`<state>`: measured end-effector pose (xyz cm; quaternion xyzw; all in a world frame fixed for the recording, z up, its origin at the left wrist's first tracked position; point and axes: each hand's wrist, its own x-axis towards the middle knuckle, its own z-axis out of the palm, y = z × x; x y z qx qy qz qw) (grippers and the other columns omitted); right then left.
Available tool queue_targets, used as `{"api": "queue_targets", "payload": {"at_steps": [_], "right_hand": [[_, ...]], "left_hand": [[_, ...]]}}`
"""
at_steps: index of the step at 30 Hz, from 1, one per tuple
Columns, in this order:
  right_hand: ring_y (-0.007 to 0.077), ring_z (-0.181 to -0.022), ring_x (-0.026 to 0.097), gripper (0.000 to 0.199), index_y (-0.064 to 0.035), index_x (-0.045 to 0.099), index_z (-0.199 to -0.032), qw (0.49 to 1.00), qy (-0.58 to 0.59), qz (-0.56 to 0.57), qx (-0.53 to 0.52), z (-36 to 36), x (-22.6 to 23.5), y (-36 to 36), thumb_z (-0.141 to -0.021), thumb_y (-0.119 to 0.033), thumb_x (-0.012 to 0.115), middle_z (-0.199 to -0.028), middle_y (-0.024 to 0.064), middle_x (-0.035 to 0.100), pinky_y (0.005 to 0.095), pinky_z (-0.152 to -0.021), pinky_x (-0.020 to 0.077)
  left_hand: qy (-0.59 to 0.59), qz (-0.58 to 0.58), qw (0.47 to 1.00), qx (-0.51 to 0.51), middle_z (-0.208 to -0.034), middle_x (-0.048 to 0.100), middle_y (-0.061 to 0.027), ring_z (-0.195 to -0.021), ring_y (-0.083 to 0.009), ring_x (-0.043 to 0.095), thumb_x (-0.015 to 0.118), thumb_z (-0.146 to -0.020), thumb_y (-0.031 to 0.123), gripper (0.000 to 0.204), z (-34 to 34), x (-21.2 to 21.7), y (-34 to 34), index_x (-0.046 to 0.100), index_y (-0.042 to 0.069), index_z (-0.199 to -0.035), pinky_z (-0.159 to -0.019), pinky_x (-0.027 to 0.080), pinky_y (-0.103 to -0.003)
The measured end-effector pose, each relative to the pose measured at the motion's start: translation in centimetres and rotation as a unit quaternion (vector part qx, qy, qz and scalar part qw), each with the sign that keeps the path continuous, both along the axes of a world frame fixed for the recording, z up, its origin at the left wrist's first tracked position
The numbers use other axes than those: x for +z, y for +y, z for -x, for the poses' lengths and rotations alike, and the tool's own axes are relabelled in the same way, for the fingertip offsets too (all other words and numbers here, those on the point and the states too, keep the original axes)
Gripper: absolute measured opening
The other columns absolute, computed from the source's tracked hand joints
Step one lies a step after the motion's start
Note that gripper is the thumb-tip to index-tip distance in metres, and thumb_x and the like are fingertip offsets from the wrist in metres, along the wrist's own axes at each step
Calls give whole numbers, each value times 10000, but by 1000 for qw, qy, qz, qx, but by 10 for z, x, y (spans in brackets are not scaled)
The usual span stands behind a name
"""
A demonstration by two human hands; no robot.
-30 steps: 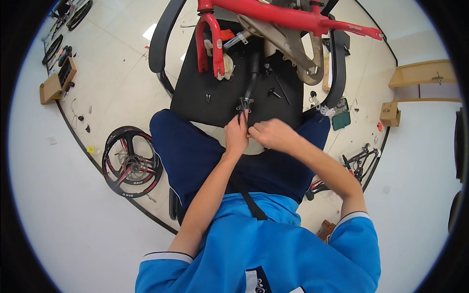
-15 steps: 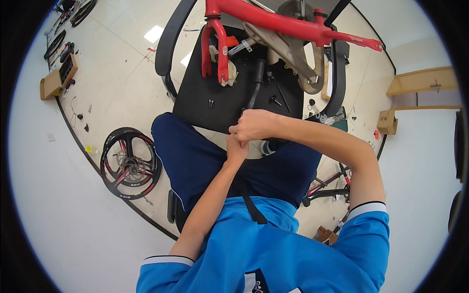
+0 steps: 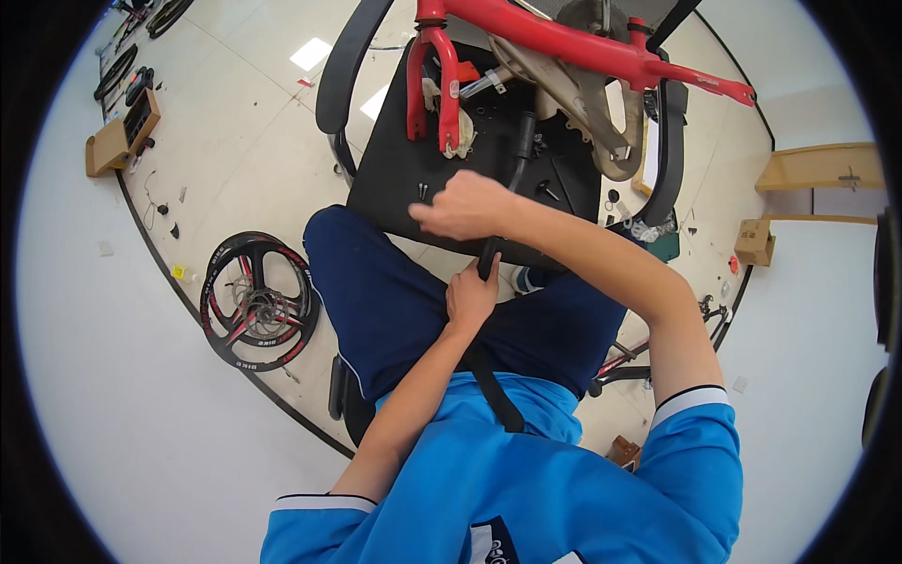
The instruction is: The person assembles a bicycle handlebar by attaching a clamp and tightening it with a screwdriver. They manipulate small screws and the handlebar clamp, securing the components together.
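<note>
Between my knees, my left hand (image 3: 473, 294) is closed around the near end of a black tube (image 3: 488, 256). A black tube with a thicker far end (image 3: 525, 141) lies on the black chair seat (image 3: 381, 174); my right forearm crosses in front, so I cannot tell if both are one piece. Over the seat's front edge is my right hand (image 3: 462, 207), apart from the left, its fingers curled and smeared by motion. Just past its fingertips, two small bolts (image 3: 423, 191) lie on the seat.
A red bicycle frame (image 3: 554, 39) with its fork (image 3: 435, 89) rests across the chair's armrests. A hex key (image 3: 567, 183) and a black-headed bolt (image 3: 548, 191) lie on the seat. Black spoked wheels (image 3: 260, 303) are on the floor at left, a small cardboard box (image 3: 754, 242) at right.
My right hand has come away from my left and moved forward and left, toward the two bolts. The tube's near end now shows in my left hand. The whole view has shifted slightly.
</note>
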<state>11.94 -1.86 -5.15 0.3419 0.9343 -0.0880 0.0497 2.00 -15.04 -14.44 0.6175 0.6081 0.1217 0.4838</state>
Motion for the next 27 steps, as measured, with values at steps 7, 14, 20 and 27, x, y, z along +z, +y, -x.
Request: {"api": "queue_targets", "payload": {"at_steps": [7,14,20,27], "right_hand": [[332,-599,654,177,-131,554,-1097,980,37,-43,-192,-57,6,25,-949,-225,584,-690,96,641,452,-517,502],[262,-680,657,266,-125,596,-953,977,30,-163,-138,-115,20,-2,-985,-388,616,-784,43,591,382,-538,514],[323,-724,644,340,-59,572,-890,955,94,-116,-256,-155,8,-76,-928,-365,714,-784,118,573,427,-579,489],[403,-570,632,324,-29,524,-749,835,201,-19,-511,-65,-42,-187,-997,-216,616,-633,218,603,492,-505,497]], "left_hand": [[-21,18,999,-19,-826,688,-303,-862,-519,657,565,-991,498,490,-1,4,2,747,44,-1004,-794,532,-563],[-53,36,998,-26,-693,637,-244,-746,-475,641,587,-969,568,636,-2,-1,1,648,-41,-797,-680,487,-513],[-49,81,995,-38,-781,671,-274,-843,-506,648,579,-980,547,582,-1,11,8,711,-11,-876,-724,504,-533],[-56,59,996,-28,-774,667,-285,-835,-502,655,575,-987,533,587,-6,11,3,704,-24,-856,-714,505,-538]]}}
